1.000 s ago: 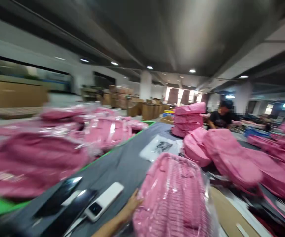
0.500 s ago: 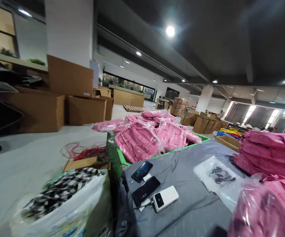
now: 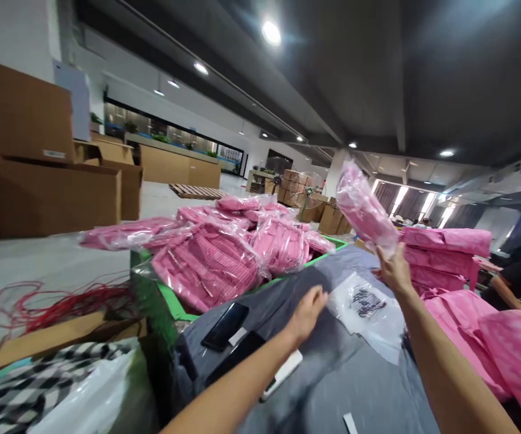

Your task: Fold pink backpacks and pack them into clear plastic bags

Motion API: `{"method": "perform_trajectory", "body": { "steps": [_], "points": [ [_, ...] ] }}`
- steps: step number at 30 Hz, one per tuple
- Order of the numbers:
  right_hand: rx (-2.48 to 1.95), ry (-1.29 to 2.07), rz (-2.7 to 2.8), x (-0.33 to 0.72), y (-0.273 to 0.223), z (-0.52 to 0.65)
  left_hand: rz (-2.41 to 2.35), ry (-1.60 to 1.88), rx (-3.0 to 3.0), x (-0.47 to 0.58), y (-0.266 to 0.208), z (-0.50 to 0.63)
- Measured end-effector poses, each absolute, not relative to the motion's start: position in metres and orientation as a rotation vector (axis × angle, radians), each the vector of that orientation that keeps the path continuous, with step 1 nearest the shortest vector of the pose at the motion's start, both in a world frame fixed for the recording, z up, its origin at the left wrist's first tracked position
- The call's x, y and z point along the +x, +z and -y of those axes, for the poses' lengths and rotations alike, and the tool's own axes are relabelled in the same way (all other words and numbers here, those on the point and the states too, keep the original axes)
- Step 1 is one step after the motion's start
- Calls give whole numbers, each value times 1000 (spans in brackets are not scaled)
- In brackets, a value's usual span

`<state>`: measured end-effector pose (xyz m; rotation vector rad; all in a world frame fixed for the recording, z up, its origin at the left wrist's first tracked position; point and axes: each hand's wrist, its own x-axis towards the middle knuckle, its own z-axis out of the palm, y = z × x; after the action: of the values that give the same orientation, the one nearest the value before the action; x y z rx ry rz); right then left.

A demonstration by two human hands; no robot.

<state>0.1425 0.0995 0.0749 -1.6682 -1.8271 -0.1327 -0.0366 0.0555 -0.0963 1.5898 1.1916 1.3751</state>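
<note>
My right hand [image 3: 393,271] grips the lower end of a pink bag in clear plastic [image 3: 363,205], raised and tilted above the table's far right part. Over the middle of the grey-covered table, my left hand [image 3: 308,313] has its fingers curled, with nothing visible in them. Near its fingertips lies a white plastic sheet with dark printing [image 3: 364,301]. Beneath and beside my left forearm are a dark phone [image 3: 225,325], a second dark phone [image 3: 237,358] and a white power bank [image 3: 285,374], both partly hidden.
A green-rimmed bin [image 3: 170,301] heaped with plastic-wrapped pink bags [image 3: 210,259] adjoins the table. Stacked pink bags [image 3: 441,256] and loose pink ones [image 3: 463,337] lie at right. Cardboard boxes [image 3: 52,196] and red cord [image 3: 70,304] occupy the left. A person's arm [image 3: 506,292] shows far right.
Both my hands have come into view, the right one holding up a wrapped pink bag. The view has swung right. A small white strip now shows at the table's near side.
</note>
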Motion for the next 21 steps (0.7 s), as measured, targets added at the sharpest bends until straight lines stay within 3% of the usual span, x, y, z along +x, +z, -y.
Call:
{"method": "perform_trajectory", "body": {
  "steps": [3,7,11,21],
  "points": [
    [-1643,-140,2083,103,58,-78,-1218,1122,1651,0,-163,-25],
    [-1498,-92,2846,109,-52,-18,-1103,742,1793,55,-248,13],
    [-1852,59,2839,195,-120,30,-921,535,1981,83,-285,25],
    [-2703,-215,1919,452,-92,49,-1289,466,2601,118,-321,-35]
  ]
}}
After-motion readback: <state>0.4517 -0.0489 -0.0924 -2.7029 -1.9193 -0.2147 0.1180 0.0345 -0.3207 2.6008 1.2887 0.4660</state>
